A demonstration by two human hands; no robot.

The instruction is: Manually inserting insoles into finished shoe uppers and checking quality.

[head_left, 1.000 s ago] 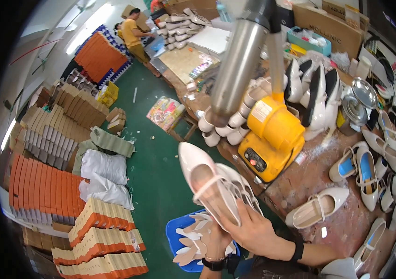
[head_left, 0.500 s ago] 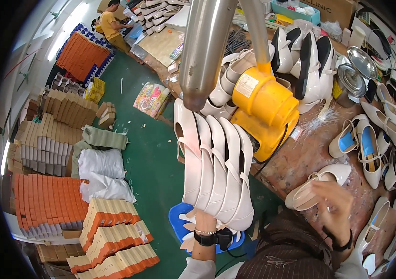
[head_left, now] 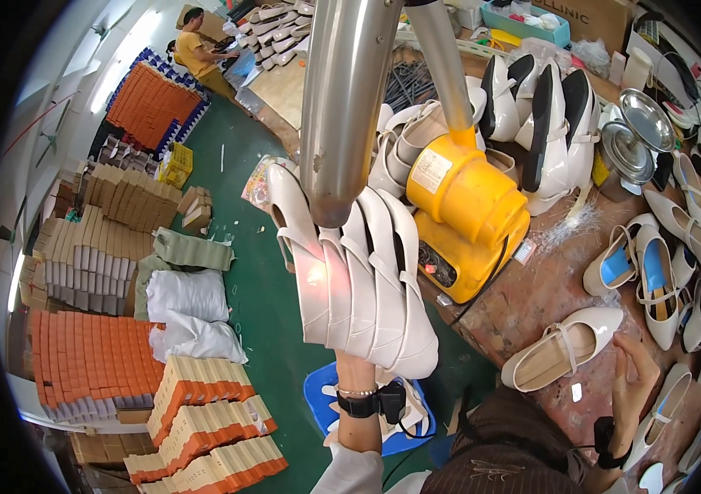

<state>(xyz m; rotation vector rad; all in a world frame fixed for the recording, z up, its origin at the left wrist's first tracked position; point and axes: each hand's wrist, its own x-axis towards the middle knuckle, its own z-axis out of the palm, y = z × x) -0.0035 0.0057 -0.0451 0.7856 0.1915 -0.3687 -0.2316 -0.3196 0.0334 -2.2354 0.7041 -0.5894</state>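
A fan of several shiny cream strap shoes (head_left: 367,305) rises over my left hand (head_left: 355,372), which holds them by the heel ends; its fingers are hidden behind them. Just above the shoes hangs the mouth of a steel tube (head_left: 338,148), and a pinkish glow shows on the leftmost ones. On the table at right lies a single cream strap shoe (head_left: 563,350), its toe pointing to the upper right. My right hand (head_left: 635,379) is open beside that toe, fingers apart, holding nothing I can see. A small white tag (head_left: 576,392) lies below the shoe.
A yellow blower machine (head_left: 470,214) stands on the worktable's edge (head_left: 482,329), its cable hanging down. More shoes (head_left: 655,263) crowd the right side. Below my left hand is a blue stool (head_left: 317,395). Stacked boxes (head_left: 210,412) line the left floor; a person (head_left: 196,49) works far back.
My left hand has tilted the shoes to the left under the tube. My right hand has moved right and down, off the single shoe, which now lies turned slightly; the white tag shows.
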